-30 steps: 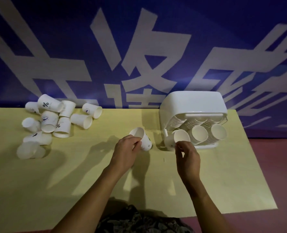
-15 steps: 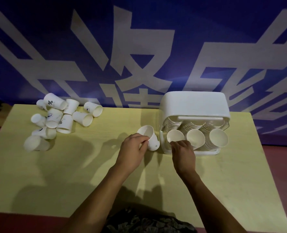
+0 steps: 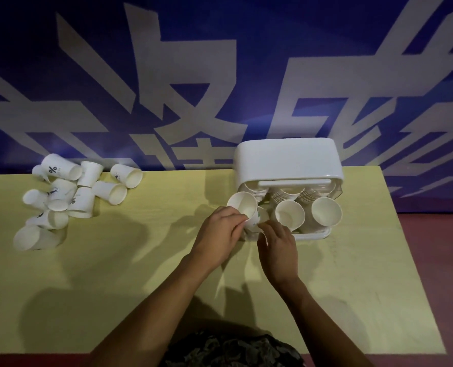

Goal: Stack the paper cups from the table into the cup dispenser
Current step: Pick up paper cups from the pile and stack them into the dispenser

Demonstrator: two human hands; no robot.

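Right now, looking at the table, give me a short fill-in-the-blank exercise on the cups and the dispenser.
1. The left hand holds one paper ____ at the dispenser's left column.
2. The cup dispenser shows ____ columns of cups.
3. The pile of loose cups lies at the table's far ____ corner.
Missing words: cup; three; left

I see a pale yellow-green tabletop [image 3: 140, 274] running wide across my view. On its far left lies a loose heap of white paper cups [image 3: 69, 197], most tipped on their sides, several touching, a few printed with dark marks. Well apart, toward the far right, a white cup dispenser [image 3: 286, 160] stands on the tabletop, with 3 rows of stacked cups facing me.
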